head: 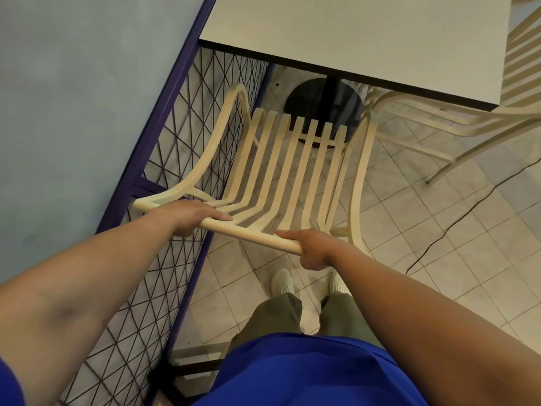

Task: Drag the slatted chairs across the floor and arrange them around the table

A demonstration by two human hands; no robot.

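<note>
Left hand [190,218] and right hand [313,249] curl round the top rail [254,234] of the slatted chair [295,171] facing the bench [351,33]; stiff, probably light.

The table [351,33] hides its post's top, and the second chair [524,54] runs off the right edge.

Left hand [199,215] and right hand [311,248] grip top rail of cream slatted chair [254,236]. Chair faces white rectangular tabletop [351,30], seat front near black round pedestal base [310,98]. Purple-framed wire mesh partition [187,118] just beside chair. Second cream slatted chair [521,68] at table's right.
</note>
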